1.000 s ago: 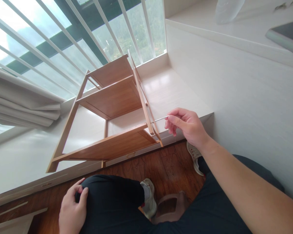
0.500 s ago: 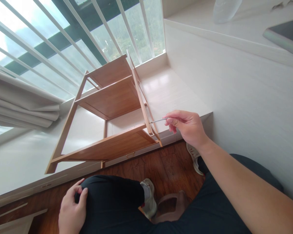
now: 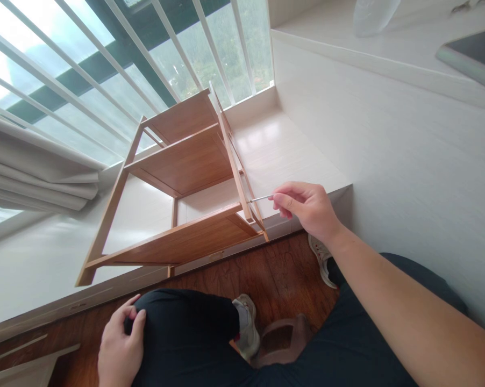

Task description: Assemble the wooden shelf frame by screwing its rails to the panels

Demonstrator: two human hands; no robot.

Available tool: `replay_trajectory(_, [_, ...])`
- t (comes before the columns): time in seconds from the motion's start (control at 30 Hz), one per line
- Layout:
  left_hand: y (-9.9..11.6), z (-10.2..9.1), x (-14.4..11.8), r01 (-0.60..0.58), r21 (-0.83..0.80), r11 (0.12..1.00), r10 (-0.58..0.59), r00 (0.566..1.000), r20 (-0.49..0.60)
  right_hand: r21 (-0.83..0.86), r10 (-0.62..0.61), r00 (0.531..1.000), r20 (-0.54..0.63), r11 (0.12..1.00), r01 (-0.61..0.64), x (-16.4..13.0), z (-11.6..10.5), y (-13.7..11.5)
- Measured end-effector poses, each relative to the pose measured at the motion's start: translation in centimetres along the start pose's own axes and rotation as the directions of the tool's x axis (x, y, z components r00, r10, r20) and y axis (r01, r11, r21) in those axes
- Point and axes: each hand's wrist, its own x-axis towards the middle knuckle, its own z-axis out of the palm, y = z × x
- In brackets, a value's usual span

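Note:
My right hand (image 3: pixel 302 204) pinches a thin metal hex key (image 3: pixel 262 198) between thumb and fingers. Its far tip meets the outer side of a wooden shelf rack's (image 3: pixel 202 234) right-hand leg, near the lowest board in view. The end inside my fingers is hidden. The rack is light brown, has several boards between slanted legs, and stands at a tilt in my view. My left hand (image 3: pixel 120 344) rests on my left knee, thumb and fingers loosely apart, with nothing visible in it.
Behind the rack are a pale window ledge (image 3: pixel 266 140) and a barred window (image 3: pixel 210 48). A grey curtain (image 3: pixel 36 166) hangs at left. A clear container (image 3: pixel 373 19) and a dark flat device (image 3: pixel 476 56) lie on the upper right surface. A brown stool-like object (image 3: pixel 283 341) is between my feet.
My right hand has turned slightly, its fingers shifting on the hex key. The rack and my left hand stay practically where they were.

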Motion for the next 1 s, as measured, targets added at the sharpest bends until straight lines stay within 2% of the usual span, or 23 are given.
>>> replay_trajectory(0.17, [-0.2, 0.0, 0.0, -0.005, 0.008, 1.000, 0.006, 1.000, -0.016, 0.166, 0.166, 0.970, 0.176, 0.967, -0.196, 0.3, 0.3, -0.3])
replay_trajectory(0.27, [-0.3, 0.1, 0.0, -0.017, 0.003, 1.000, 0.017, 1.000, -0.016, 0.263, 0.227, 0.945, 0.237, 0.921, -0.287, 0.5, 0.6, -0.6])
replay_trajectory(0.5, [0.0, 0.0, 0.0, 0.008, 0.016, 1.000, -0.008, 1.000, -0.012, 0.320, 0.243, 0.936, 0.256, 0.892, -0.319, 0.8, 1.0, -1.0])
replay_trajectory(0.67, [-0.1, 0.0, 0.0, 0.015, 0.014, 1.000, -0.015, 1.000, 0.001, 0.251, 0.188, 0.959, 0.213, 0.938, -0.239, 0.6, 0.2, -0.8])
replay_trajectory(0.8, [-0.2, 0.1, 0.0, 0.015, 0.012, 1.000, -0.015, 1.000, 0.001, -0.036, 0.010, 0.986, 0.165, 0.999, -0.004, 0.2, -0.8, -0.6])
replay_trajectory(0.9, [-0.2, 0.1, 0.1, 0.005, 0.003, 1.000, -0.005, 1.000, -0.004, -0.218, -0.110, 0.976, 0.187, 0.964, 0.150, -0.1, -1.2, -0.4])
replay_trajectory(1.0, [0.0, 0.2, 0.1, -0.002, -0.005, 1.000, 0.002, 1.000, -0.008, -0.271, -0.184, 0.964, 0.192, 0.934, 0.232, -0.1, -1.0, -0.2])
